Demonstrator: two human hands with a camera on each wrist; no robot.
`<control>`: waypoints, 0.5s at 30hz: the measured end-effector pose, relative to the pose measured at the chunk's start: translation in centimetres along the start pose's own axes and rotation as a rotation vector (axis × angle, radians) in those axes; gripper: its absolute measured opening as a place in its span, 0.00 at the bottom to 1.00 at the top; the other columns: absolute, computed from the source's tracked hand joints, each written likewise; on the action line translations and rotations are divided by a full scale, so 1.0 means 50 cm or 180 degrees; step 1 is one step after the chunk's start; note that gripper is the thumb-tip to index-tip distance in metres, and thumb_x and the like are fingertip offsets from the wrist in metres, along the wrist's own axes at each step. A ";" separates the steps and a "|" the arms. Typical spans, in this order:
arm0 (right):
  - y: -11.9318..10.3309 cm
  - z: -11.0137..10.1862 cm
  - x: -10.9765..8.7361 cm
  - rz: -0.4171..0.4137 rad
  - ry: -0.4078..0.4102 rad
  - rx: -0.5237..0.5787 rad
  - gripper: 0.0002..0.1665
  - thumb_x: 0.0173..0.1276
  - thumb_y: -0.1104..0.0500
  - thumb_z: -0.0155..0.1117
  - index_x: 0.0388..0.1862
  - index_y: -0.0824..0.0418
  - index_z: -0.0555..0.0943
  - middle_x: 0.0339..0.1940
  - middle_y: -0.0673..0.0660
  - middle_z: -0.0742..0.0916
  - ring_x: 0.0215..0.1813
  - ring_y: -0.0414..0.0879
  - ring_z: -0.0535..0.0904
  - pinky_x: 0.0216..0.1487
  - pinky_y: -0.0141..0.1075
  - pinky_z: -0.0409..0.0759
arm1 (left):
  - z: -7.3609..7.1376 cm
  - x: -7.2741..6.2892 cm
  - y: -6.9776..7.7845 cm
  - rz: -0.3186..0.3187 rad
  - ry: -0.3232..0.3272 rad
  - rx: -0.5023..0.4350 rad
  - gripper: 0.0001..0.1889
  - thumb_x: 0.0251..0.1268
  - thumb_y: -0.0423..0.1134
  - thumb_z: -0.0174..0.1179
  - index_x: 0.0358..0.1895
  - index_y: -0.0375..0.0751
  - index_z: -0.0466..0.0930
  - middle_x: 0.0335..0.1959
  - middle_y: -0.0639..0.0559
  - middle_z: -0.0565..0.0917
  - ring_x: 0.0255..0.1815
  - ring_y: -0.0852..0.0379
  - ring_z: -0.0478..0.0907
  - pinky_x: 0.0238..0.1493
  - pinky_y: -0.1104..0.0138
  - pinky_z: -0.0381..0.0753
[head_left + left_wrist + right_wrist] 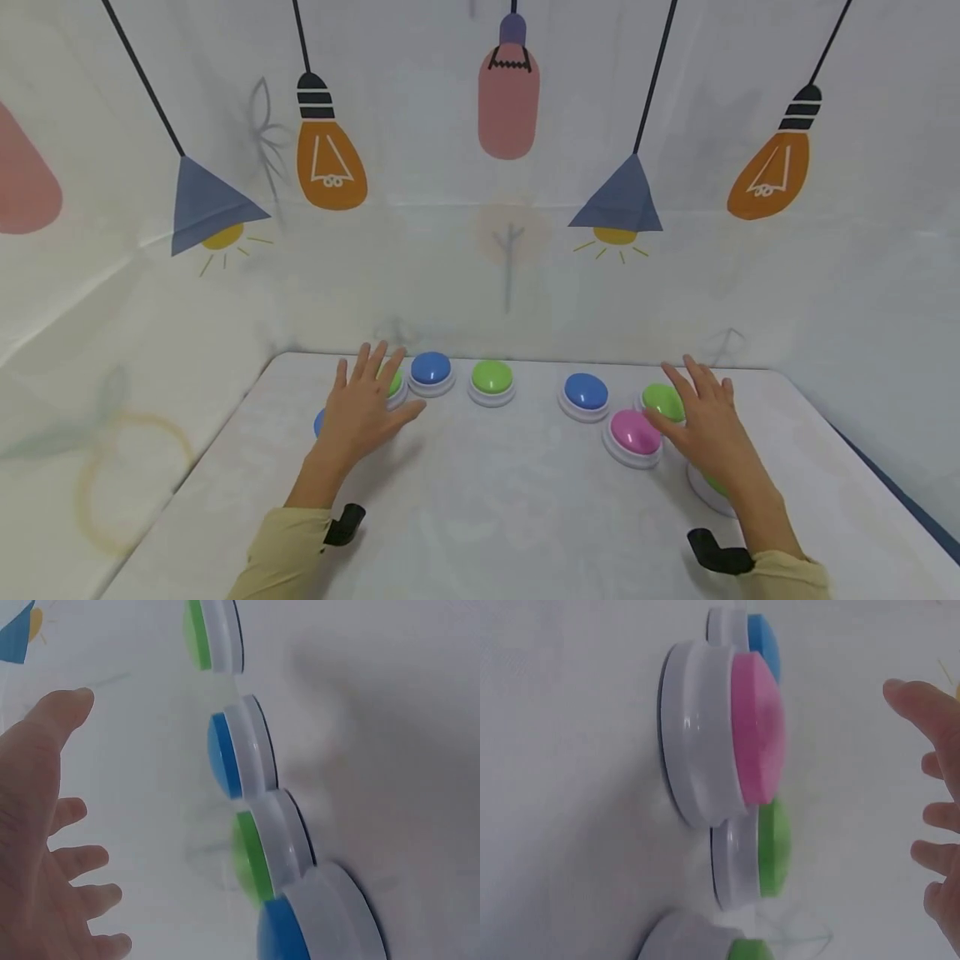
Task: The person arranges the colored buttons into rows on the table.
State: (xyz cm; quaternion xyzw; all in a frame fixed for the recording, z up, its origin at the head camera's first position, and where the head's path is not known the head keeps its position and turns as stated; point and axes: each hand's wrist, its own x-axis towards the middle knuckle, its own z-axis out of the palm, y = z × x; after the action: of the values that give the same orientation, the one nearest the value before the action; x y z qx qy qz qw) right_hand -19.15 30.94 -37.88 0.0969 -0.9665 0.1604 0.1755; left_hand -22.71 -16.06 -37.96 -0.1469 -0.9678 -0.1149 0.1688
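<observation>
a person's two hands hover over a row of dome buttons on a white table [480, 517], seen from the head cam. far left, a blue button [318, 423] peeks out from behind the left hand [362, 408], w/ only its edge showing. the left hand is spread flat, fingers straight, holding nothing; its fingertips lie over a green button [394, 382], which is mostly hidden. the left wrist cam shows the palm held off the button tops, so contact can't be confirmed. just right of that, a 2nd blue button [431, 369] and a 2nd green button [492, 378] sit in line near the table's back edge. past a gap, a 3rd blue button [586, 392] stands beside a pink button [635, 432], the pink one nearer the person. the right hand [707, 425] is also open, fingers extended, gripping nothing, over a green button [662, 402] behind the pink one. another green button [708, 487] lies under the right wrist, only its white base plainly visible. backdrop [480, 208]: a pale cloth printed w/ lamps and bulbs.
</observation>
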 end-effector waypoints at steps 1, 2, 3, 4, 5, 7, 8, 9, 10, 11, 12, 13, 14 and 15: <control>-0.007 0.003 0.006 -0.0010 -0.0035 0.0040 0.48 0.67 0.46 0.66 0.77 0.64 0.57 0.76 0.75 0.56 0.76 0.73 0.45 0.75 0.64 0.28 | 0.001 0.004 0.005 0.0016 -0.0003 0.0000 0.45 0.62 0.65 0.57 0.77 0.43 0.58 0.78 0.37 0.57 0.79 0.35 0.47 0.74 0.35 0.45; -0.014 0.007 0.013 -0.0010 -0.0078 0.0078 0.48 0.67 0.45 0.65 0.77 0.63 0.57 0.77 0.74 0.55 0.77 0.73 0.45 0.75 0.63 0.27 | 0.003 0.008 0.010 0.0029 -0.0006 -0.0001 0.45 0.62 0.65 0.57 0.77 0.43 0.58 0.78 0.37 0.57 0.79 0.35 0.47 0.74 0.35 0.45; -0.022 0.010 0.019 -0.0025 -0.0112 0.0101 0.47 0.68 0.44 0.64 0.78 0.63 0.57 0.77 0.74 0.55 0.76 0.73 0.45 0.75 0.64 0.28 | 0.005 0.013 0.016 0.0042 -0.0009 0.0002 0.45 0.62 0.66 0.57 0.77 0.43 0.58 0.78 0.37 0.57 0.79 0.35 0.47 0.74 0.35 0.45; -0.029 0.013 0.026 -0.0032 -0.0149 0.0129 0.47 0.68 0.44 0.64 0.78 0.63 0.57 0.77 0.74 0.55 0.77 0.73 0.45 0.75 0.64 0.28 | 0.007 0.017 0.021 0.0047 -0.0017 -0.0006 0.45 0.62 0.66 0.57 0.77 0.43 0.58 0.78 0.37 0.57 0.79 0.36 0.47 0.74 0.35 0.45; -0.036 0.016 0.032 -0.0041 -0.0184 0.0155 0.47 0.68 0.45 0.64 0.78 0.63 0.57 0.77 0.73 0.55 0.77 0.73 0.45 0.75 0.64 0.29 | 0.009 0.022 0.026 0.0058 -0.0018 -0.0006 0.46 0.62 0.66 0.57 0.77 0.44 0.58 0.78 0.37 0.57 0.79 0.36 0.47 0.74 0.35 0.46; -0.051 0.024 0.044 -0.0081 -0.0226 0.0147 0.46 0.68 0.45 0.65 0.77 0.64 0.58 0.77 0.74 0.56 0.76 0.73 0.46 0.75 0.66 0.31 | 0.014 0.031 0.036 0.0074 -0.0022 -0.0035 0.45 0.62 0.66 0.57 0.77 0.44 0.58 0.77 0.37 0.58 0.79 0.36 0.48 0.74 0.36 0.46; -0.059 0.029 0.050 -0.0106 -0.0250 0.0118 0.46 0.67 0.46 0.66 0.76 0.64 0.59 0.77 0.74 0.56 0.76 0.73 0.47 0.75 0.66 0.33 | 0.017 0.036 0.041 0.0078 -0.0036 -0.0041 0.45 0.62 0.66 0.57 0.77 0.44 0.58 0.77 0.37 0.58 0.79 0.36 0.48 0.74 0.36 0.46; -0.067 0.034 0.056 -0.0139 -0.0267 0.0085 0.46 0.67 0.47 0.66 0.76 0.65 0.60 0.76 0.74 0.57 0.76 0.73 0.48 0.74 0.67 0.35 | 0.019 0.040 0.046 0.0081 -0.0055 -0.0036 0.45 0.62 0.66 0.58 0.77 0.44 0.58 0.77 0.37 0.58 0.79 0.36 0.48 0.74 0.36 0.46; -0.075 0.039 0.063 -0.0163 -0.0291 0.0064 0.46 0.66 0.48 0.67 0.76 0.65 0.60 0.76 0.74 0.58 0.76 0.73 0.48 0.74 0.67 0.36 | 0.022 0.045 0.050 0.0081 -0.0078 -0.0041 0.45 0.62 0.66 0.58 0.77 0.45 0.58 0.77 0.37 0.58 0.79 0.36 0.49 0.74 0.37 0.46; -0.082 0.044 0.069 -0.0195 -0.0302 0.0028 0.46 0.65 0.49 0.68 0.75 0.65 0.61 0.76 0.74 0.58 0.76 0.73 0.49 0.74 0.68 0.37 | 0.025 0.049 0.055 0.0080 -0.0113 -0.0039 0.45 0.62 0.66 0.58 0.77 0.45 0.58 0.78 0.38 0.58 0.79 0.36 0.49 0.75 0.37 0.46; -0.090 0.050 0.075 -0.0233 -0.0309 -0.0007 0.46 0.65 0.49 0.69 0.75 0.65 0.62 0.76 0.74 0.59 0.76 0.73 0.50 0.74 0.68 0.39 | 0.027 0.053 0.059 0.0080 -0.0155 -0.0034 0.45 0.62 0.66 0.58 0.77 0.46 0.58 0.78 0.38 0.58 0.79 0.37 0.48 0.75 0.37 0.45; -0.097 0.055 0.080 -0.0265 -0.0320 -0.0035 0.46 0.65 0.49 0.69 0.75 0.65 0.62 0.76 0.74 0.59 0.76 0.72 0.50 0.73 0.68 0.40 | 0.030 0.057 0.063 0.0086 -0.0192 -0.0022 0.46 0.61 0.67 0.58 0.77 0.46 0.58 0.78 0.38 0.58 0.79 0.37 0.48 0.75 0.38 0.45; -0.103 0.059 0.086 -0.0293 -0.0338 -0.0045 0.46 0.65 0.48 0.69 0.75 0.66 0.62 0.76 0.74 0.60 0.76 0.72 0.51 0.74 0.68 0.40 | 0.033 0.060 0.066 0.0087 -0.0231 -0.0025 0.46 0.61 0.67 0.58 0.77 0.47 0.57 0.78 0.39 0.58 0.79 0.37 0.48 0.75 0.38 0.45; -0.109 0.065 0.092 -0.0313 -0.0344 -0.0038 0.46 0.65 0.48 0.69 0.75 0.65 0.62 0.76 0.73 0.60 0.76 0.71 0.51 0.74 0.68 0.40 | 0.036 0.064 0.070 0.0089 -0.0269 -0.0035 0.46 0.61 0.67 0.58 0.78 0.47 0.57 0.78 0.39 0.58 0.79 0.37 0.48 0.75 0.38 0.44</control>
State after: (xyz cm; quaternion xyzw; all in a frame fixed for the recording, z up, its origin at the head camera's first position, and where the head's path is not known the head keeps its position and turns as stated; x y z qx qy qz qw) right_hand -23.03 24.15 -37.54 0.1518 -0.9696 0.1403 0.1312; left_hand -24.96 -11.53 -37.85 -0.1661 -0.9713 -0.1116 0.1286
